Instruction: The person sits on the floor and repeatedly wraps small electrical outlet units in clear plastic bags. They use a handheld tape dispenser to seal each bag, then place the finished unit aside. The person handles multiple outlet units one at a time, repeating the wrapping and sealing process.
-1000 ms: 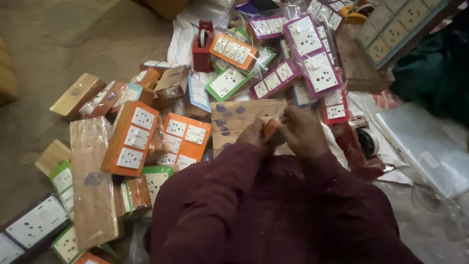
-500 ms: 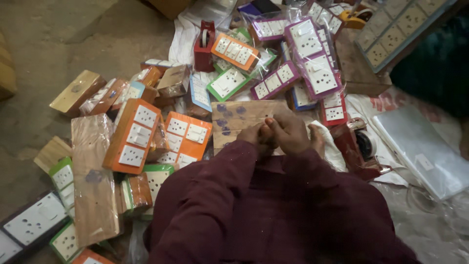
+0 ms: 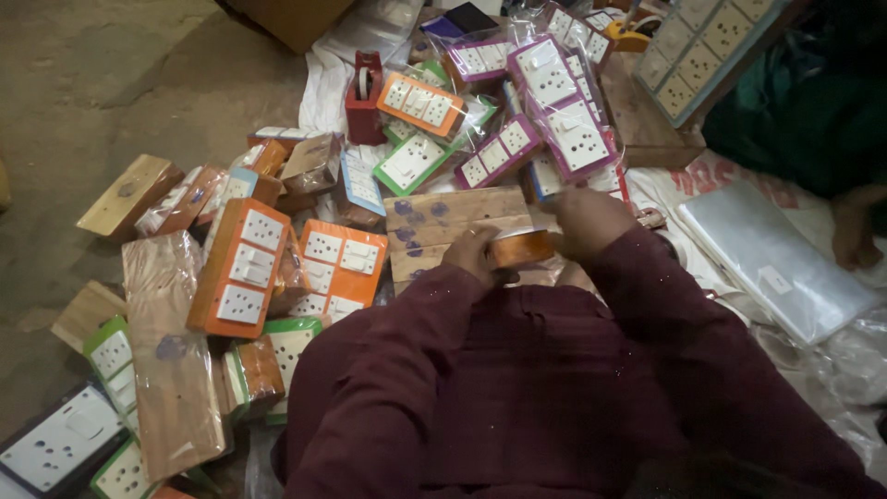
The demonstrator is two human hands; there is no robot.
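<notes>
**Tape roll held over wooden board**

An amber tape roll (image 3: 520, 248) is gripped between the left hand (image 3: 473, 255) and right hand (image 3: 584, 222), apparently steadied by both, just above the wooden board (image 3: 453, 222); orange switch boards (image 3: 277, 268) lie at nine o'clock

A wooden board (image 3: 457, 226) lies on the floor (image 3: 111, 83) just before the hands. A tape roll (image 3: 522, 248) sits between the left hand (image 3: 476, 257) and the right hand (image 3: 591, 222), seemingly touching both. Switch boxes (image 3: 277, 268) lie left of the board, wrapped ones (image 3: 545, 120) behind it, and plastic sheets (image 3: 776, 259) to the right.
</notes>
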